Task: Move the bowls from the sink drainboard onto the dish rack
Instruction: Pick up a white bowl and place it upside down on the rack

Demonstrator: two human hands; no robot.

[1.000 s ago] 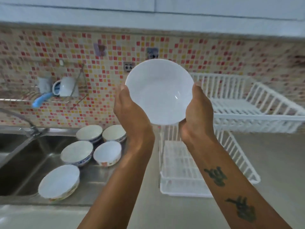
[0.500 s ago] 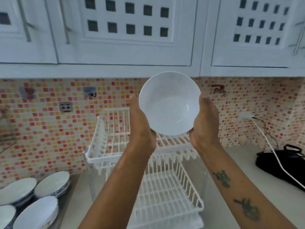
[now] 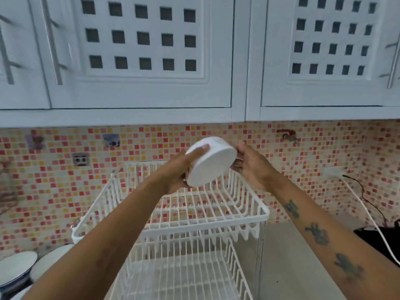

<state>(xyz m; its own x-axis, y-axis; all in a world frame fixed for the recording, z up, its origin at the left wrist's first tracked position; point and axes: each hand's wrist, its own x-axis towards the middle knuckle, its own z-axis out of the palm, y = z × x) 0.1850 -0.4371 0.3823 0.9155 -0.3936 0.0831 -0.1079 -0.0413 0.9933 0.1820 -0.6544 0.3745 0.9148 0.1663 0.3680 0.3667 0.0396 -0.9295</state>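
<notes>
Bowl (image 3: 211, 162), white and tipped, sits mid-frame above the dish rack (image 3: 173, 213), gripped between left hand (image 3: 184, 172) and right hand (image 3: 251, 165).

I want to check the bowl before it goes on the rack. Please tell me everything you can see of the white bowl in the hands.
The bowl is plain white, smooth and glossy, probably ceramic or glass, with no pattern visible. It is turned over and tilted, its outer wall facing the camera; the inside is hidden. It hangs in the air above the rack's top tier, not touching it. The left hand grips its left side, fingers over the base, and the right hand supports its right edge. No chips or dirt show.
</notes>
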